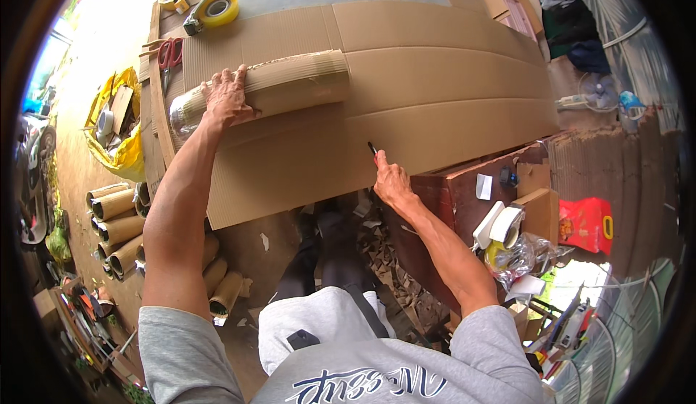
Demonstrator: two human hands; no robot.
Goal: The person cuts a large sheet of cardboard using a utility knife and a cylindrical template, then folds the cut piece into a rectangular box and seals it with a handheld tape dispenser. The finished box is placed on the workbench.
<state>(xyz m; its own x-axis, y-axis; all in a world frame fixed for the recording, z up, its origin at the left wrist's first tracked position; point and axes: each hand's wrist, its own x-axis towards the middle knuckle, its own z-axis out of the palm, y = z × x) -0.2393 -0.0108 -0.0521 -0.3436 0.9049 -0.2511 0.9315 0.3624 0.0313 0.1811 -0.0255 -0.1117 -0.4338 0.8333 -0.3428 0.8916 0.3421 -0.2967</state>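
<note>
My left hand (229,100) lies spread over the left part of a rolled cardboard tube (297,81), its fingers apart and pressing on it. Clear plastic or tape shows at the tube's left end. Under the tube lies a large flat corrugated cardboard sheet (449,78) with crease lines across it. My right hand (393,179) is closed round a small knife (373,147) with a dark tip and a bit of red at the handle. Its tip is over the sheet near the front edge, pointing away from me; whether it touches is hard to tell.
Tape dispenser (216,10) and red-handled scissors (170,55) lie at the table's far left. A yellow bag (119,132) and several stacked cardboard tubes (119,228) stand left on the floor. To the right, a dark red cabinet (464,197) holds tape rolls and plastic; a fan (597,91) stands behind.
</note>
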